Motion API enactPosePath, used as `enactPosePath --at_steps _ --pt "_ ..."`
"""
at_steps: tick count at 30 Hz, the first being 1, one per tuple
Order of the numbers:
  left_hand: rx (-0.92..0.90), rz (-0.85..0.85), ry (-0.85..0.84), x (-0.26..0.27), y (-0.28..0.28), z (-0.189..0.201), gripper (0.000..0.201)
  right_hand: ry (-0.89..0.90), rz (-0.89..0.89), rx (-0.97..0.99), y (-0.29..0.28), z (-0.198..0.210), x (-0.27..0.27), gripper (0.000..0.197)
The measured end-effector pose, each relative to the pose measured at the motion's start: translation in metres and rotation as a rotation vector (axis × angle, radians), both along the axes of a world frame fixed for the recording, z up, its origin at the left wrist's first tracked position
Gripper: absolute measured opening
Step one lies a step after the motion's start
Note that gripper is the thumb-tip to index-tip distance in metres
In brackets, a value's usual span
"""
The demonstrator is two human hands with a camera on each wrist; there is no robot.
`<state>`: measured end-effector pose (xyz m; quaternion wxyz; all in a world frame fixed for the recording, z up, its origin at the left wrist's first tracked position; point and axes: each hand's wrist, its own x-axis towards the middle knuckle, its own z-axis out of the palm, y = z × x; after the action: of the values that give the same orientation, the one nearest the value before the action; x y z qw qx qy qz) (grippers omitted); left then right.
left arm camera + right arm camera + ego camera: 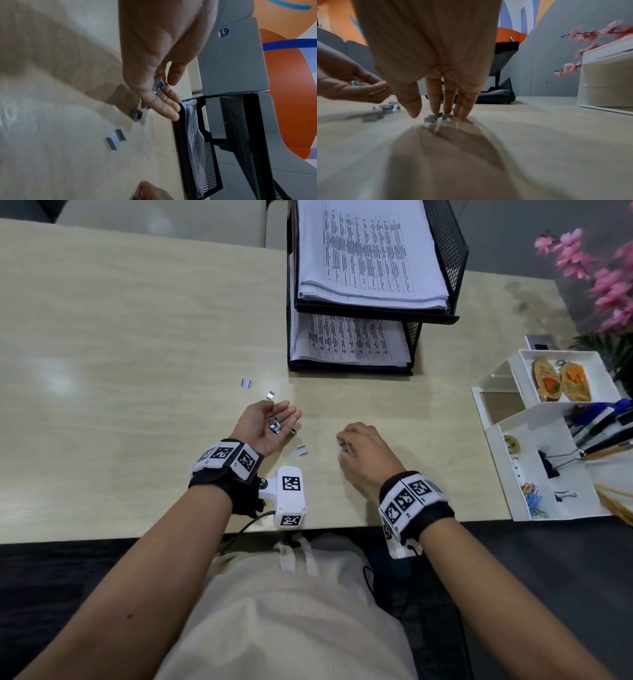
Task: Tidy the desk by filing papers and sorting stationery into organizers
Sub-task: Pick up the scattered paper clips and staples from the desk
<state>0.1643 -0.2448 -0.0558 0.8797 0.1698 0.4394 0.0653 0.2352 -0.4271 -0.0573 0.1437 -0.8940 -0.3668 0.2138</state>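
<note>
Your left hand (270,426) lies palm up, fingers relaxed and spread, cradling staple strips (275,426) just above the desk (137,337). Your right hand (364,451) is palm down — fingertips (435,108) drawn together, pinching more staples (436,117) against the wood. Loose strips (246,383) lie nearby.
</note>
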Motion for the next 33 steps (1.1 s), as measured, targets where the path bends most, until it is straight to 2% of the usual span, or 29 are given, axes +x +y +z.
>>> enactPosePath --at_steps 3,7,11,13,17,19,22,24,29,33 --pt "-0.012 -0.026 -0.004 0.001 -0.004 0.000 0.037 -0.033 -0.044 0.033 -0.001 -0.004 -0.011 0.025" --pt "0.005 -0.064 -0.016 0.005 -0.011 0.004 0.038 0.015 -0.136 0.087 0.011 -0.004 -0.012 0.024" --pt "0.020 -0.090 -0.003 0.006 -0.014 0.002 0.039 0.111 -0.370 0.272 0.022 0.011 -0.007 0.014" --pt "0.021 -0.121 0.009 0.004 -0.016 0.000 0.041 0.215 -0.400 0.386 0.032 0.026 -0.009 0.011" --pt "-0.027 -0.167 0.021 0.001 -0.021 -0.001 0.046 0.320 -0.263 0.417 0.053 0.048 -0.015 0.018" --pt "-0.061 -0.158 0.023 -0.001 -0.020 0.000 0.044 0.289 -0.208 0.422 0.060 0.051 -0.012 0.020" --pt "-0.059 -0.127 0.036 -0.006 -0.009 0.001 0.040 0.220 -0.262 0.450 0.061 0.045 0.000 0.021" --pt "-0.006 -0.103 0.042 -0.010 0.002 0.000 0.039 0.182 -0.237 0.358 0.058 0.034 0.001 0.021" --pt "0.055 0.025 0.052 -0.023 0.024 -0.001 0.038 0.080 0.006 0.103 0.055 0.004 -0.029 0.018" --pt "0.044 0.130 0.080 -0.030 0.030 -0.002 0.037 0.036 0.023 0.030 0.063 -0.004 -0.030 0.015"
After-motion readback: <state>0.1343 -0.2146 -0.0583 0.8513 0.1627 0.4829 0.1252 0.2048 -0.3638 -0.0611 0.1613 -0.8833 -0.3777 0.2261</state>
